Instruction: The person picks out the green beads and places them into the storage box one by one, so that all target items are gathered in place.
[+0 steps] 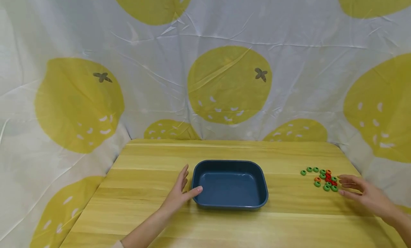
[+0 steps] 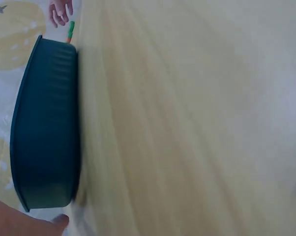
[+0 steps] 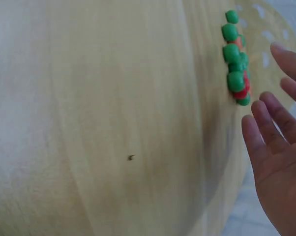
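Observation:
A dark blue rectangular tray (image 1: 229, 207) with raised walls sits in the middle of the wooden table, nothing inside it. My left hand (image 1: 181, 191) is at the tray's left side, fingers extended and thumb over the rim. In the left wrist view the tray (image 2: 47, 128) shows its outer wall, with part of the left hand (image 2: 25, 219) below it. To the right lies a loose group of small round beads (image 1: 322, 176), green, red and orange, with holes. My right hand (image 1: 366, 192) is just right of them, fingers spread and holding nothing; the right wrist view shows beads (image 3: 235, 81) near its fingertips.
The wooden table (image 1: 154, 155) ends at the back against a white curtain (image 1: 154, 80) printed with big yellow lemons, which also hangs along both sides. A stretch of tabletop (image 1: 285, 194) lies between the tray and the beads.

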A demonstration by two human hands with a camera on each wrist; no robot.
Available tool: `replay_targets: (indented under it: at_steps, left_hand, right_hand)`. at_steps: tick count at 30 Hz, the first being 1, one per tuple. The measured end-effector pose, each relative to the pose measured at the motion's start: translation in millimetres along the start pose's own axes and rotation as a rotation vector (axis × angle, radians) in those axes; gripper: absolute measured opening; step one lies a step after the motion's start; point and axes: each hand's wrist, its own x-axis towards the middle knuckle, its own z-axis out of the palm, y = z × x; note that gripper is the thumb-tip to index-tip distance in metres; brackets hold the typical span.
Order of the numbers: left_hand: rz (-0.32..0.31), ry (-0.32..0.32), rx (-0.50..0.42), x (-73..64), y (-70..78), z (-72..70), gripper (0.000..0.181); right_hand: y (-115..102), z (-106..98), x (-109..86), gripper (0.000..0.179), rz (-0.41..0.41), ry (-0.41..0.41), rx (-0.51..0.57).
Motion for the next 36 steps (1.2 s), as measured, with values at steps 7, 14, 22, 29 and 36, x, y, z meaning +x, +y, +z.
replay_targets:
  at_steps: [7, 14, 22, 29, 36]
  left_hand:
    - [-0.014, -0.057, -0.172, -3.5, -12.6, 5.9, 0.115]
    - [-0.043, -0.076, -0.232, -2.1, -20.1, 8.3, 0.118]
    - [-0.076, -0.094, -0.255, -3.0, -21.8, 7.6, 0.109]
    - [-0.072, -0.094, -0.265, -0.2, -21.2, 8.4, 0.107]
    - [-0.067, -0.078, -0.265, -2.0, -20.0, 8.5, 0.108]
  right_hand:
    - [9, 13, 3.2, 0.049, 0.042, 0.007, 0.006]
    - [10, 15, 9.6, 0.052, 0.056, 0.039, -0.111]
    - [12, 17, 14.8, 0.043, 0.033, 0.074, -0.186]
    - [12, 13, 16.2, 0.037, 0.008, 0.072, -0.176]
    - [5, 10, 19.2, 0.030, -0.021, 0.029, -0.111]
